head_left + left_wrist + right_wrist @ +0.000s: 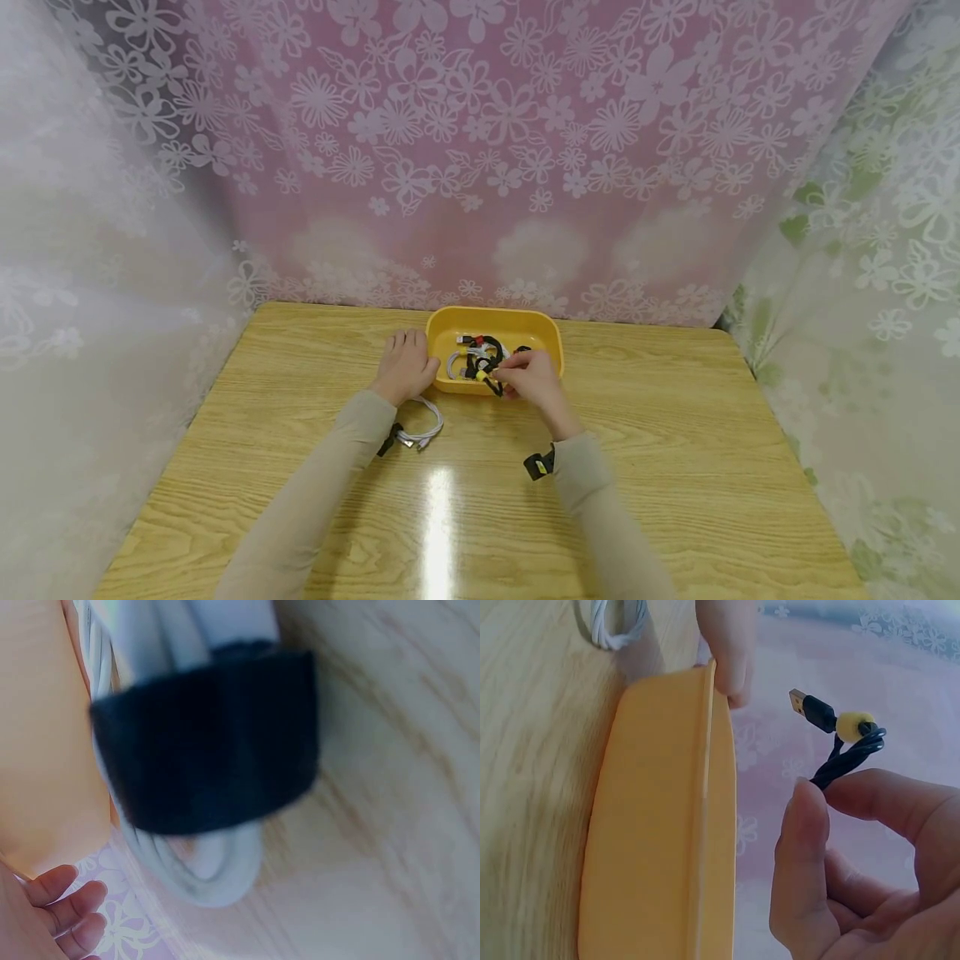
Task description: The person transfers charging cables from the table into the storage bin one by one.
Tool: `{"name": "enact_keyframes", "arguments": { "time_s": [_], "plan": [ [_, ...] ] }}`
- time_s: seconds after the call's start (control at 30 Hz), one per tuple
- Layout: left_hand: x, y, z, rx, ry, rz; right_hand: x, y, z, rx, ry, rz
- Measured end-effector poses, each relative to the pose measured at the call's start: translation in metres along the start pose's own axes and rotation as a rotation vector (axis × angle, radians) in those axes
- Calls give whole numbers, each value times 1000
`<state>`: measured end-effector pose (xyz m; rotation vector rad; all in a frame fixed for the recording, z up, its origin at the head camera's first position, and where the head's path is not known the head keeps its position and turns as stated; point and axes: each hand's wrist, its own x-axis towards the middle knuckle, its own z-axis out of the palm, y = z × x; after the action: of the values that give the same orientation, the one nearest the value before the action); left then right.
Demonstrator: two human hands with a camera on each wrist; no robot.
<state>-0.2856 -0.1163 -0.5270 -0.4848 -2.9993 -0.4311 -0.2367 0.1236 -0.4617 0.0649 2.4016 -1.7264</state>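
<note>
A black USB cable bundle bound with a yellow tie (pixel 851 739) is pinched between thumb and fingertips of the right hand (pixel 531 382), held just above the near rim of the shallow yellow plastic tray (pixel 536 329), apparently so it stays free of the other coiled cables tangled inside. The left hand (pixel 405 364) rests with straight fingers against the tray's left wall, seemingly steadying it at the far middle of the wooden table (pixel 675 467). A white coiled cable with a black strap (pixel 420 429) lies on the table under the left wrist, though that wrist view is blurred.

left hand (pixel 406 367) flat, fingers straight; right hand (pixel 528 381) apparently pinching.
</note>
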Motion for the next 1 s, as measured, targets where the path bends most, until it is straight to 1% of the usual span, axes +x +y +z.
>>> {"name": "enact_keyframes", "arguments": {
  "time_s": [0.27,0.47,0.67,0.83,1.0],
  "plan": [
    [2,-1,0,0,1,8,18,-2,-19,-13,30,36],
    [3,-2,1,8,9,14,34,7,-28,-17,58,57],
    [3,-2,1,5,5,11,43,17,-30,-28,38,64],
    [2,-3,2,8,0,11,51,22,-26,-87,31,53],
    [2,-3,3,8,2,11,59,30,-23,-211,21,52]
  ]
}}
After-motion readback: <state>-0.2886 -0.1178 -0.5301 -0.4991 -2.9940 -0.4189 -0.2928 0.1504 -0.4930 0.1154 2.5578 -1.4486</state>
